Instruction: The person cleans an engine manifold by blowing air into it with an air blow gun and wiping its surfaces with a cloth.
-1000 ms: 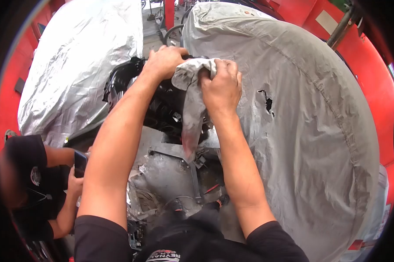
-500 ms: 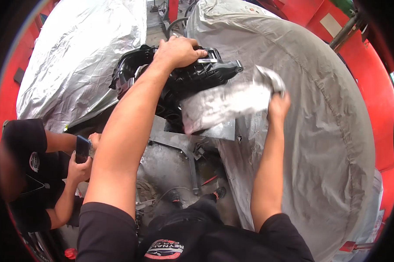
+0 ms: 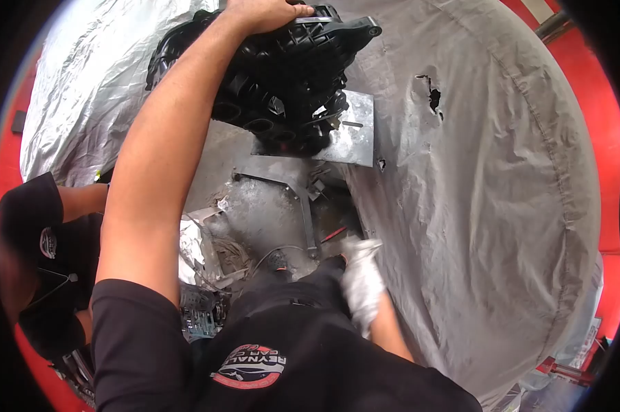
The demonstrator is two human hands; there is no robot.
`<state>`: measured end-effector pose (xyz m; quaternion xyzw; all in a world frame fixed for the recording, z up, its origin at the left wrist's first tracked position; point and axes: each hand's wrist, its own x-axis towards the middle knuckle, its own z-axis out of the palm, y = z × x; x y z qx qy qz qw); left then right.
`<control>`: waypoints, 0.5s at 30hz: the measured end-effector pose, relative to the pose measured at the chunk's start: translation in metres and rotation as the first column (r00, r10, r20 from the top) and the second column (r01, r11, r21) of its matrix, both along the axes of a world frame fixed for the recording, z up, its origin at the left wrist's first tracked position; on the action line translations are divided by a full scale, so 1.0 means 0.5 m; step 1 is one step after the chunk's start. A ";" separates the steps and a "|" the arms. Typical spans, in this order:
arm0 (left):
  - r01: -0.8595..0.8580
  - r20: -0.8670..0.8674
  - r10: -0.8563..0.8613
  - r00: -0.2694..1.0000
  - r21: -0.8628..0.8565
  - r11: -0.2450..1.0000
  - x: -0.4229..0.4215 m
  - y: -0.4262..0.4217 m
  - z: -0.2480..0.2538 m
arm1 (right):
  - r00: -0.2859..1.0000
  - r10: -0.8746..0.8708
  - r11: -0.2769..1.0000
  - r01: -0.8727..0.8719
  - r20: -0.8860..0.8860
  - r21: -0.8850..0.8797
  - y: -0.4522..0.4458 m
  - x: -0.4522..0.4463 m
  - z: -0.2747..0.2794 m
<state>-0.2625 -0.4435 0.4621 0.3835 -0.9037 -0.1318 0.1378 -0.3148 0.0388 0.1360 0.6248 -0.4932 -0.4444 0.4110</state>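
A black plastic engine part (image 3: 289, 65) stands upright on a metal plate (image 3: 358, 130), tilted a little. My left hand (image 3: 265, 14) grips its top edge, with the thumb lying toward the right; the top of the hand is near the frame's upper edge. Low beside my right hip hangs a whitish cloth (image 3: 363, 281), blurred by motion. It covers my right hand, whose fingers are hidden behind it; only the forearm shows below.
Silvery covers drape over large shapes at the left (image 3: 83, 89) and right (image 3: 481, 206); the right one has a torn hole. A co-worker (image 3: 46, 254) in black is at the lower left. A metal stand leg (image 3: 306, 216) and a red tool (image 3: 334, 234) lie below.
My right hand has swung the cloth away from the black part and down to my right hip. My left hand stays on the part, which now appears higher in view.
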 end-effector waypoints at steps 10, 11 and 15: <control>0.051 -0.038 -0.051 0.998 0.004 0.999 -0.010 -0.041 -0.019 | -0.890 0.013 0.808 -0.260 -0.456 0.529 0.005 0.043 -0.055; 0.064 -0.054 -0.063 0.997 0.012 0.998 -0.007 -0.039 -0.020 | -0.905 -0.070 0.800 -0.303 -0.421 0.518 0.036 0.088 -0.110; 0.055 -0.042 -0.053 0.998 0.051 0.997 -0.011 -0.042 -0.024 | -0.815 -0.417 0.871 -0.232 0.403 0.432 -0.075 0.116 0.043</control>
